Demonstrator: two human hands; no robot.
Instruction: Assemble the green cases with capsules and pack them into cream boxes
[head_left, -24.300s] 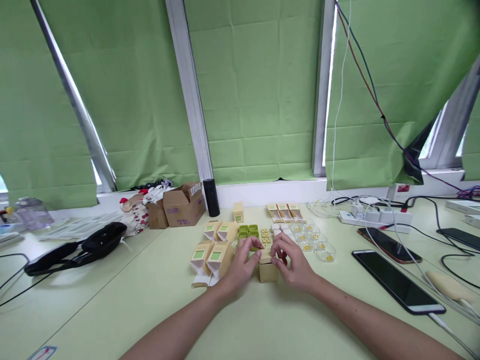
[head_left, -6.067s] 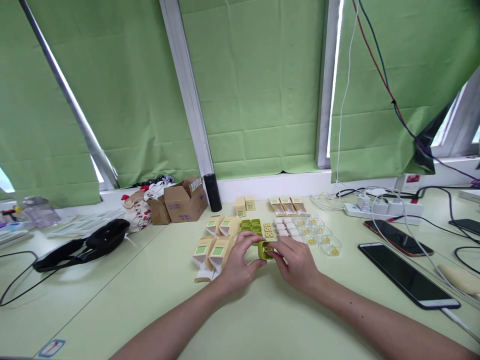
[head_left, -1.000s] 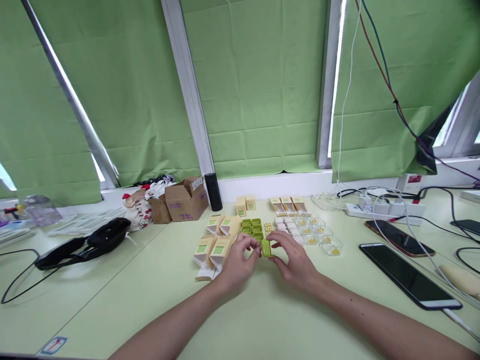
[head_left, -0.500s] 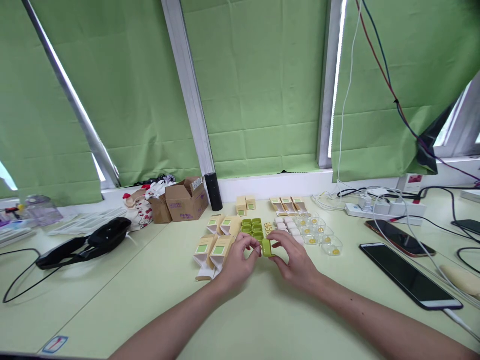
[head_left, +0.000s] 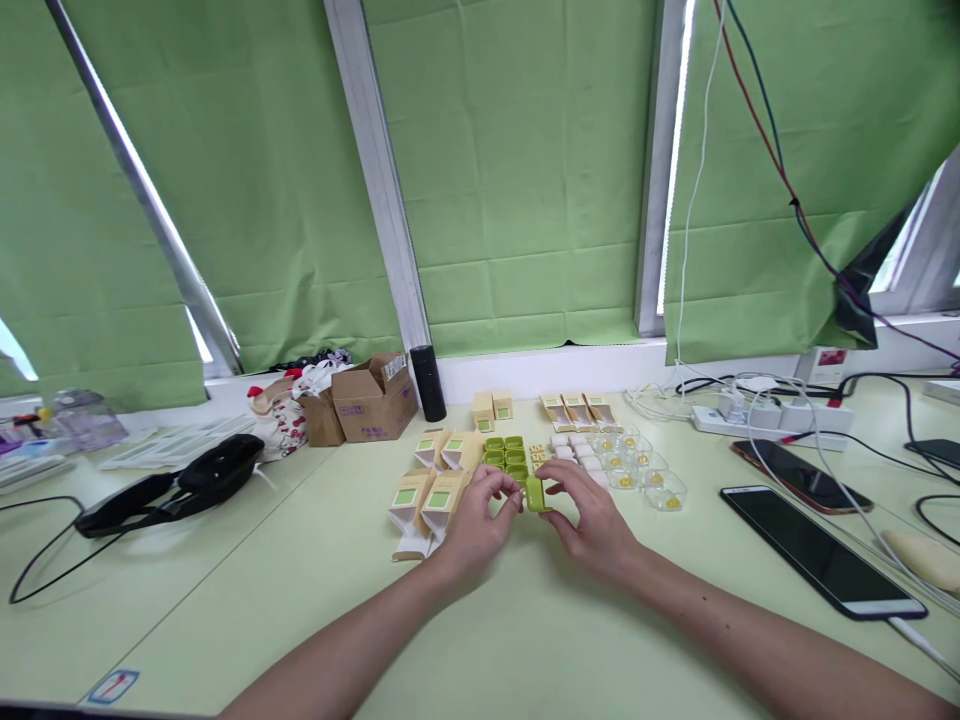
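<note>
The right hand [head_left: 591, 505] pinches a small rounded green plastic box [head_left: 535, 494], best held steady; the left hand [head_left: 480, 518] has fingers pressed together, on what I cannot tell.

Green blinds [head_left: 525, 180]: daylight is glowing softly through them, behind and above the black cylinder [head_left: 427, 383].
Window gaps [head_left: 676, 140]: thin strips are burning out to white, both left and right of the cylinder.
Tabletop [head_left: 300, 600]: its surface is looking bright and evenly lit in front of the cylinder.
Hands: the left hand [head_left: 484, 515] and right hand [head_left: 589, 510] are casting only faint, soft-edged shadows, cylinder-side foreground.
Green case [head_left: 535, 494]: fine detail is getting lost, nearer than the cylinder.
Window frames [head_left: 379, 170]: wide-angle distortion is tilting those left of the cylinder.
</note>
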